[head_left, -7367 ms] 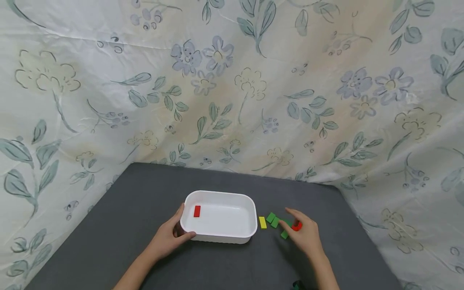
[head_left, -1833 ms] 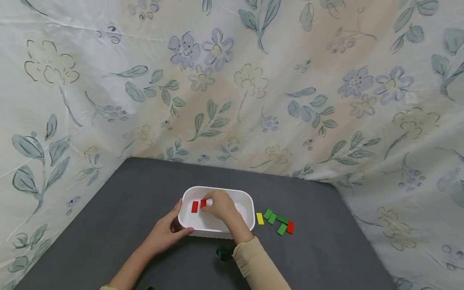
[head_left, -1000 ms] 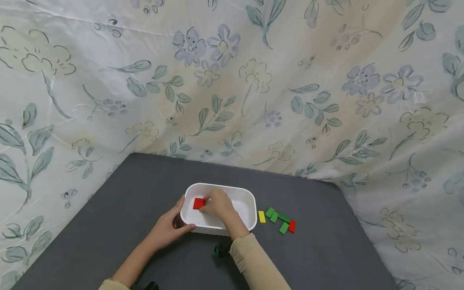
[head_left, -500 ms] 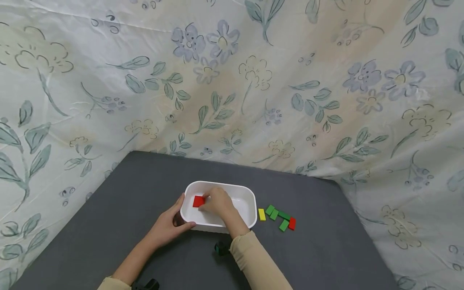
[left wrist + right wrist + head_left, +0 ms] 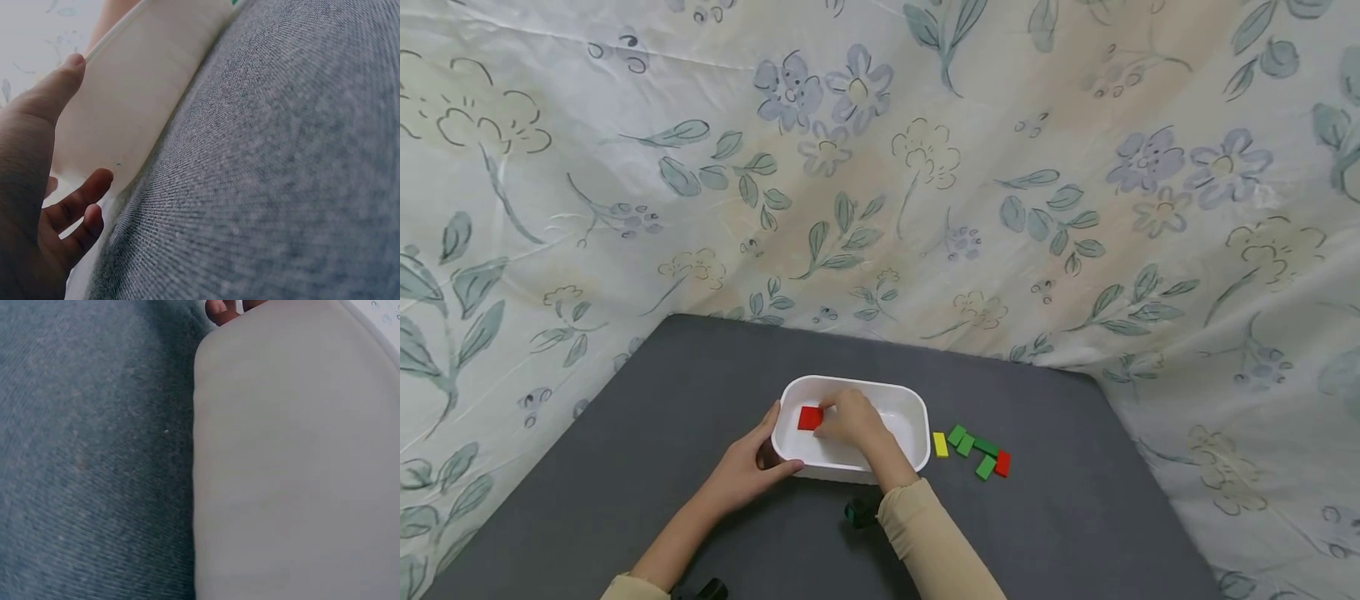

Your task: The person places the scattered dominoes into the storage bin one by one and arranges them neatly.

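Since the earliest frame, my right grip [image 5: 852,419] has crossed leftward into the white tray [image 5: 906,429], where I pinch one of two red blocks [image 5: 809,418], now side by side near the tray's left end. My left grip [image 5: 748,467] holds that end, thumb at the near rim. Beyond the right end, on the grey counter [image 5: 1075,517], lie a yellow block [image 5: 941,445], four green blocks [image 5: 965,446] and a third red block [image 5: 1002,464].
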### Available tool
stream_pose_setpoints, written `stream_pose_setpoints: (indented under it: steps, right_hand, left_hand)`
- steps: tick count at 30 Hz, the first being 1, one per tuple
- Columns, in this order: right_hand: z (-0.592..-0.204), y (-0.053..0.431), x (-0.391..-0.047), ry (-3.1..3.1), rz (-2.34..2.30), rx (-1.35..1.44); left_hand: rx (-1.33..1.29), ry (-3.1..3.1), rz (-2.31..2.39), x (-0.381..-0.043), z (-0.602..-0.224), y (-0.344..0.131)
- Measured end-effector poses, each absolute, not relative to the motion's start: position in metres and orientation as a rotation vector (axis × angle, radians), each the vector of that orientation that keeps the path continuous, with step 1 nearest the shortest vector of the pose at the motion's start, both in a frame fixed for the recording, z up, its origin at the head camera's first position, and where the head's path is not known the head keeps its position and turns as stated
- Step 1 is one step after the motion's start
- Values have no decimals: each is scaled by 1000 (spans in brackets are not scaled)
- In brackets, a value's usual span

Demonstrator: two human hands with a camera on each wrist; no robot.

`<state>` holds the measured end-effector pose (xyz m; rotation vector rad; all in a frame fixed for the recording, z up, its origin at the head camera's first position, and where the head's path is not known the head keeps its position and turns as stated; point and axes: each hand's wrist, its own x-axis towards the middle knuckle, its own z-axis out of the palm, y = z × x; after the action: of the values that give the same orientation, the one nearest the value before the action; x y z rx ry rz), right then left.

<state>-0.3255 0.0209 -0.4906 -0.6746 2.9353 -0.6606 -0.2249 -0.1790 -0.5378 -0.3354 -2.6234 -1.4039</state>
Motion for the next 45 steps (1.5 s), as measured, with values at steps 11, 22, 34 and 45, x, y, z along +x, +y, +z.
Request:
stream_pose_setpoints:
  steps: [11, 22, 34, 45]
  right_hand:
    - [-495, 21, -330, 2947, -634, -730]
    - [-490, 21, -327, 2947, -639, -675]
    - [-467, 56, -291, 2992, -851, -769]
    - [-468, 137, -253, 3121, -1061, -841]
  left_hand:
    - [-340, -2624, -1402, -225, -536, -177]
    - [-328, -2634, -1395, -224, -535, -177]
    - [-337, -2615, -1416, -220, -539, -176]
    - [-319, -2602, -1418, -215, -539, -171]
